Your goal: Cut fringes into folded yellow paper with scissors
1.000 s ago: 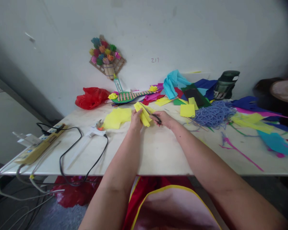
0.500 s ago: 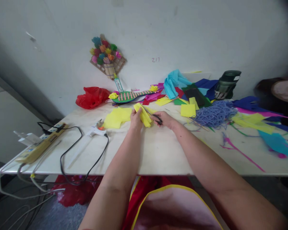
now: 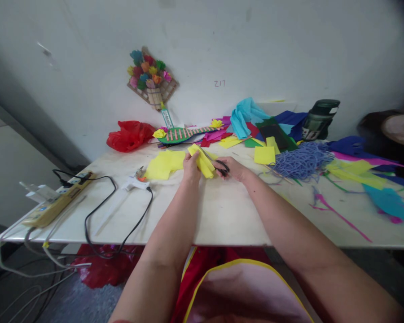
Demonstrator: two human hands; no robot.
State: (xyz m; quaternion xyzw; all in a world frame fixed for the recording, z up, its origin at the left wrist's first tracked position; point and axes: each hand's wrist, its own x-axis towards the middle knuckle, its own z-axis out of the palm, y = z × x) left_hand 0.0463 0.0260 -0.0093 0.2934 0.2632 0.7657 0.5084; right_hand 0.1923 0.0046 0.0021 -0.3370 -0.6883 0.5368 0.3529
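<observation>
Folded yellow crepe paper [image 3: 204, 165] is gripped in my left hand [image 3: 191, 167], its strip slanting down to the right. My right hand [image 3: 233, 169] is closed round the black handles of a pair of scissors [image 3: 224, 168]. The scissor blades lie along the right side of the folded paper; whether they are parted I cannot make out. Left of my left hand, a flat yellow sheet [image 3: 163, 164] rests on the white table [image 3: 229, 215].
At left lie a glue gun [image 3: 134, 183] and a power strip [image 3: 59, 199] with trailing cords. A red plastic bag [image 3: 129, 135] and a decorated green piece [image 3: 185, 134] are behind. Blue yarn [image 3: 301, 160], coloured paper and a dark bottle [image 3: 320, 119] stand at right.
The scissors and my right hand have shifted very slightly at the paper's right side. My left hand keeps its hold on the paper.
</observation>
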